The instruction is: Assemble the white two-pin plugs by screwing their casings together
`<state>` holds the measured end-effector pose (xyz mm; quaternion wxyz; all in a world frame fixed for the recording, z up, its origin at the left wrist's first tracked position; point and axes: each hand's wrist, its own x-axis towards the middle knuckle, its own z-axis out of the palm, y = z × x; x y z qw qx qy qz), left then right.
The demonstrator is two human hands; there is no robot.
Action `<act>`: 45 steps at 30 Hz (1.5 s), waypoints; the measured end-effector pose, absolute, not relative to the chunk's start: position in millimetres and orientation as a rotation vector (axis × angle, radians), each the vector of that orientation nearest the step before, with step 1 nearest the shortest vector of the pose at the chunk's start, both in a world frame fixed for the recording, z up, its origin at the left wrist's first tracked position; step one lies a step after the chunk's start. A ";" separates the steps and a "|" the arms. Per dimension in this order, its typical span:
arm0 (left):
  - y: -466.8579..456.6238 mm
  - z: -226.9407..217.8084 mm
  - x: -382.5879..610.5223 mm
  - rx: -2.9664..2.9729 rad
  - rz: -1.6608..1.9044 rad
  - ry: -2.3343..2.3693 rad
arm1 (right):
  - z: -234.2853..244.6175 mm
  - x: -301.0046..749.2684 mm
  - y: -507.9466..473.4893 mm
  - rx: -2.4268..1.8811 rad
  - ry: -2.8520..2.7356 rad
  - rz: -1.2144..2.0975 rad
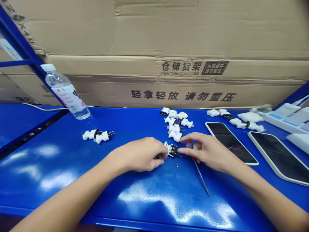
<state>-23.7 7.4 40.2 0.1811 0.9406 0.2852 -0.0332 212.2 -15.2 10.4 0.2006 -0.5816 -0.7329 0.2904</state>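
An opened plug (172, 150), white with a black pin end and its inside showing, lies on the blue table between my hands. My left hand (146, 154) is closed beside its white end, the fingers curled in a pinch; what they hold is hidden. My right hand (207, 149) reaches in from the other side, thumb and index finger apart, the thumb tip close to the black end. Beneath it lies a screwdriver (202, 180), its clear and red handle partly covered and its shaft pointing towards me. A small screw (177, 166) rests just in front of the plug.
Several white plugs (175, 128) are clustered behind my hands, and two plugs (103, 137) lie to the left. Two phones (230, 141) are on the right, with more plug parts (238, 122) behind. A water bottle (67, 93) leans against the blue frame before large cardboard (145, 35).
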 end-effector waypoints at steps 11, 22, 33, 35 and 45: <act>31.9 30.6 -31.6 2.428 0.329 0.977 | -1.1 200.3 -11.0 -1.530 -2.170 0.767; 35.7 13.4 -21.6 2.420 0.423 0.861 | 5.2 209.8 -13.2 -1.559 -2.259 0.796; 42.3 2.1 -22.2 2.513 0.469 0.773 | 8.2 213.2 -14.4 -1.580 -2.279 0.826; 42.8 2.5 -22.6 2.519 0.453 0.778 | 8.4 213.6 -14.3 -1.579 -2.282 0.836; 19.5 18.2 -19.0 2.956 0.278 0.711 | 9.9 213.1 -16.0 -1.596 -2.269 0.893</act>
